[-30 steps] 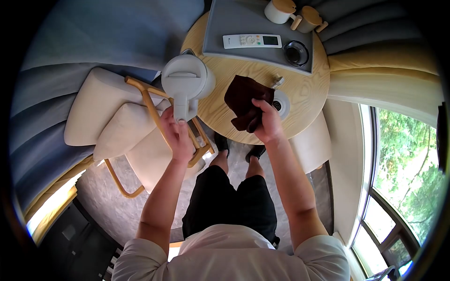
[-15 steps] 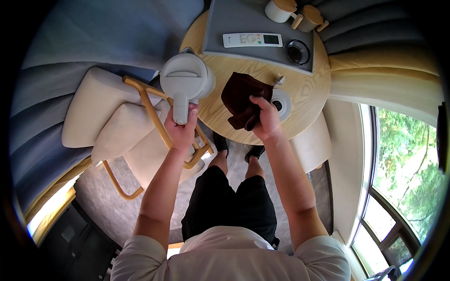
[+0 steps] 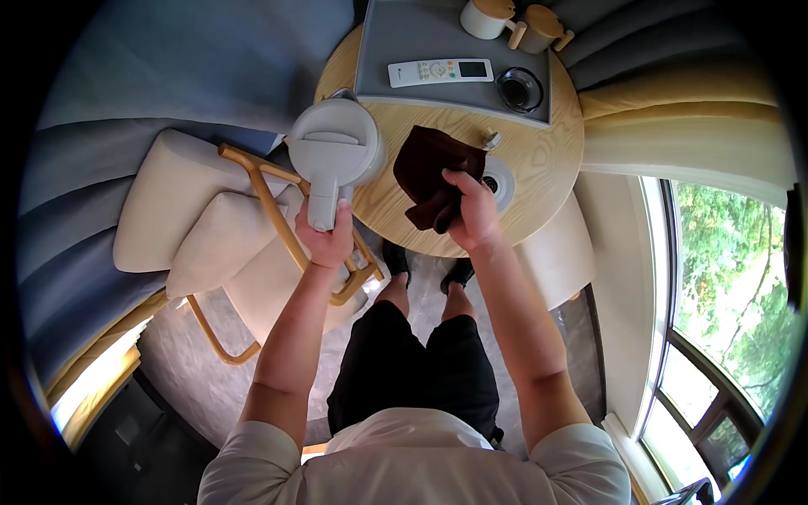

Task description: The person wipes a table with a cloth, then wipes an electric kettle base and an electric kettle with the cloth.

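Observation:
My left hand [image 3: 326, 240] is wrapped round the handle of a white kettle [image 3: 337, 139], which is upright with its lid closed at the left edge of the round wooden table [image 3: 379, 198]. A dark brown cloth [image 3: 429, 168] hangs bunched in my right hand [image 3: 474, 210], the thumb pressed on top of it. Just right of the cloth lies a round white kettle base [image 3: 502, 183], partly hidden by the cloth and my hand. A small plug [image 3: 491, 140] rests on the wood above the base.
A grey tray [image 3: 404, 34] at the table's far side holds a white remote [image 3: 440, 72], a dark glass ashtray [image 3: 519, 90] and two lidded mugs [image 3: 486, 18]. A cushioned wooden armchair [image 3: 273, 210] stands at the left, a pale seat [image 3: 555, 252] at the right, beside a window [image 3: 724, 286].
My left hand, open beneath the kettle's handle a second ago, has closed round it. The cloth in my right hand has shifted slightly left. The table and tray appear a little further left in view.

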`<move>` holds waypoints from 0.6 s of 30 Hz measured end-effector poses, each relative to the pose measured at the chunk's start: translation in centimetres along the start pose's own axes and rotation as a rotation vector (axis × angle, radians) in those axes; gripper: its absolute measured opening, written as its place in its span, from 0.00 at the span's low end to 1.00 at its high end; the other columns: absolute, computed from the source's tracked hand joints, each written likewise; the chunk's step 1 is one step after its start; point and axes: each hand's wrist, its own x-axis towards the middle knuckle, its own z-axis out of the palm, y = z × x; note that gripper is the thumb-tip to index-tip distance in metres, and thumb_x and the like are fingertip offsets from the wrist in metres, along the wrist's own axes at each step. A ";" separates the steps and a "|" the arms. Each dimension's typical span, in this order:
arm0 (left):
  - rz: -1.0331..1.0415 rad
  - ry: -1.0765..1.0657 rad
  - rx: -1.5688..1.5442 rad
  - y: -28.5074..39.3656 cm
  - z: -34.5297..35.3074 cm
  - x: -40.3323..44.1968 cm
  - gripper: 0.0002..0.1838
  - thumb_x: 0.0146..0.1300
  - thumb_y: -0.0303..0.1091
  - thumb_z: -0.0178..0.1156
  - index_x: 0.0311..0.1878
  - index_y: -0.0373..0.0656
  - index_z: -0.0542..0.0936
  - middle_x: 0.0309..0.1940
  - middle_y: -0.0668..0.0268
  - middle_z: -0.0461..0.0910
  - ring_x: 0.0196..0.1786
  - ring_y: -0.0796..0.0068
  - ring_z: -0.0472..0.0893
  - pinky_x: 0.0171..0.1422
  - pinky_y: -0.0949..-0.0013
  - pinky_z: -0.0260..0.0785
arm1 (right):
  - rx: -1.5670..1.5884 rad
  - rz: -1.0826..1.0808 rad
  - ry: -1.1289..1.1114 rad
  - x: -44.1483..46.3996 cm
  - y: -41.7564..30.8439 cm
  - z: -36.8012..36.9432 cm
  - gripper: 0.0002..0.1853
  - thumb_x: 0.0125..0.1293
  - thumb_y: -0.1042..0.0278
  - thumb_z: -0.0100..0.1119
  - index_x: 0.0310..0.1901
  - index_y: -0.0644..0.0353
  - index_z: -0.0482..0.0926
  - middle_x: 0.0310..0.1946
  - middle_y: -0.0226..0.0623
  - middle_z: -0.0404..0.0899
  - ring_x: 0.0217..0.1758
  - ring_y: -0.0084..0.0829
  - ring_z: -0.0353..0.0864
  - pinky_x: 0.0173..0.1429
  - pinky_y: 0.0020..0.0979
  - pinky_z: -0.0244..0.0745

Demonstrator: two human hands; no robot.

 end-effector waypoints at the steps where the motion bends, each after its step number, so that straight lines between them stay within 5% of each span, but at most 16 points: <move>1: 0.013 -0.004 0.006 -0.2 0.2 -0.2 0.12 0.67 0.33 0.71 0.46 0.35 0.84 0.30 0.62 0.85 0.32 0.70 0.85 0.39 0.66 0.77 | 0.020 -0.007 0.016 -0.3 -0.1 0.1 0.16 0.74 0.72 0.62 0.61 0.58 0.78 0.54 0.35 0.83 0.57 0.35 0.83 0.61 0.39 0.80; 18: 0.091 -0.089 0.087 0.9 5.5 -1.9 0.11 0.62 0.33 0.73 0.39 0.38 0.82 0.24 0.60 0.82 0.26 0.62 0.83 0.34 0.63 0.75 | -0.114 -0.416 -0.045 -1.5 -1.2 -2.0 0.19 0.78 0.74 0.60 0.68 0.60 0.78 0.60 0.33 0.83 0.62 0.31 0.83 0.66 0.37 0.79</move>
